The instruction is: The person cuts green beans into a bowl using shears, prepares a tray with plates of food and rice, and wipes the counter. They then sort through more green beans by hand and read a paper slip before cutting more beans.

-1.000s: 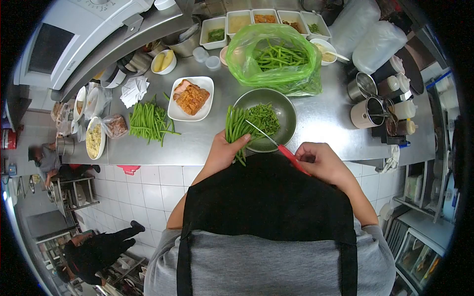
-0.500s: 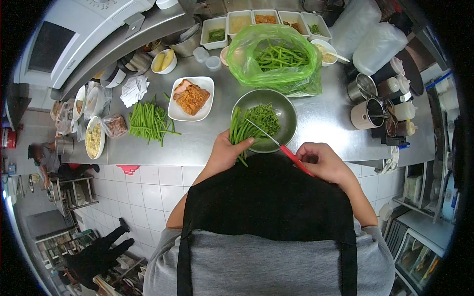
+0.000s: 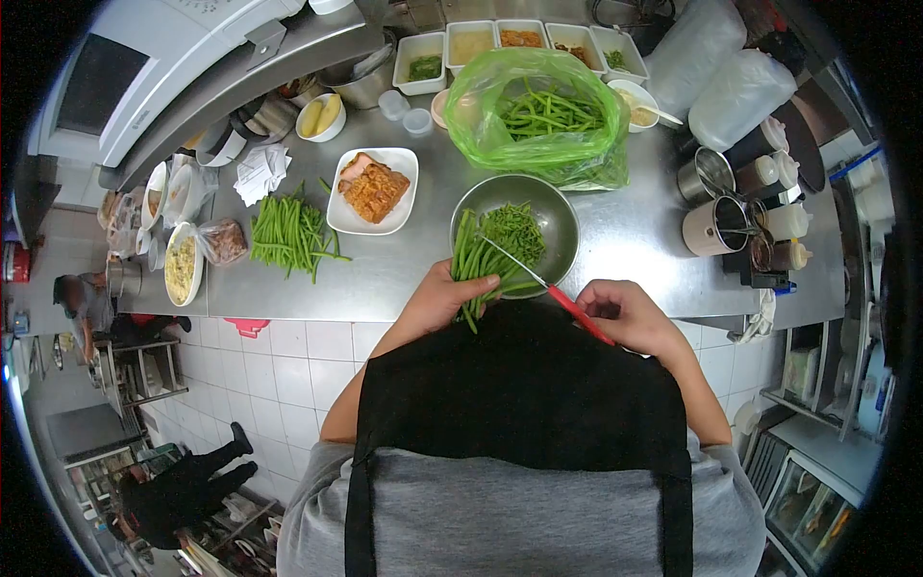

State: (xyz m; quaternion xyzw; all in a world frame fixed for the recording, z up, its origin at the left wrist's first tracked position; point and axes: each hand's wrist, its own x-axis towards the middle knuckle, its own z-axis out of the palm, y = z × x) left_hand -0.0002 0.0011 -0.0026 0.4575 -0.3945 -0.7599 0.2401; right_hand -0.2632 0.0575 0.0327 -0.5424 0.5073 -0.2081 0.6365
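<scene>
My left hand point(image 3: 447, 296) is closed around a bunch of green beans point(image 3: 468, 258), thumb across them, over the left side of a metal bowl point(image 3: 569, 236). Short cut green bean pieces point(image 3: 516, 228) lie in the bowl. My right hand point(image 3: 630, 315) grips red-handled scissors point(image 3: 579, 313) at the bowl's near right side. Their one plainly visible blade points up and left across the beans' ends; the other blade is hidden. Behind the bowl stands an open green plastic bag point(image 3: 461, 144) with more long beans point(image 3: 548, 111) inside.
On the steel counter point(image 3: 404, 274), to the left, lie a pile of green beans point(image 3: 293, 234) and a white dish point(image 3: 409, 207) with a browned piece of meat point(image 3: 380, 189). Sauce bottles point(image 3: 788, 218) and metal pots point(image 3: 707, 173) stand right. Other people point(image 3: 183, 495) are farther off at lower left.
My left hand has shifted slightly right and down with its bunch, and the beans fan out more over the bowl's near edge. The scissors have barely moved.
</scene>
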